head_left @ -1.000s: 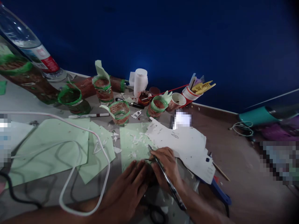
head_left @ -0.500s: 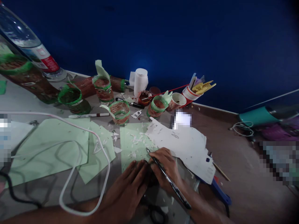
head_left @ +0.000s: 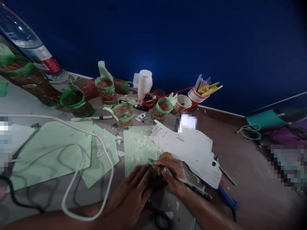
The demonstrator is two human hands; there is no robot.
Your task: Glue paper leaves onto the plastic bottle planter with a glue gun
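My left hand (head_left: 133, 193) lies flat with fingers stretched over the near edge of a pale green sheet (head_left: 130, 151). My right hand (head_left: 173, 174) is closed round a dark pen (head_left: 193, 187). The pen's tip is at the sheet, just beyond my left fingertips; whether it touches is hard to tell. Small white paper scraps (head_left: 139, 142) are strewn over the sheet. A cut white sheet (head_left: 189, 145) with small leaf-shaped outlines overlaps its right side. Dark scissor handles (head_left: 161, 220) show below my hands.
Painted jars with green rims, one of them a short jar (head_left: 122, 115), stand behind the sheets. A white cable (head_left: 110, 179) loops across the left side. A marker (head_left: 92, 118), a large bottle (head_left: 39, 48) and a cup with sticks (head_left: 195, 95) are around them.
The pen's back end has swung right and up, so it lies lower. Its tip has shifted slightly left and down, while my left hand has stayed in place.
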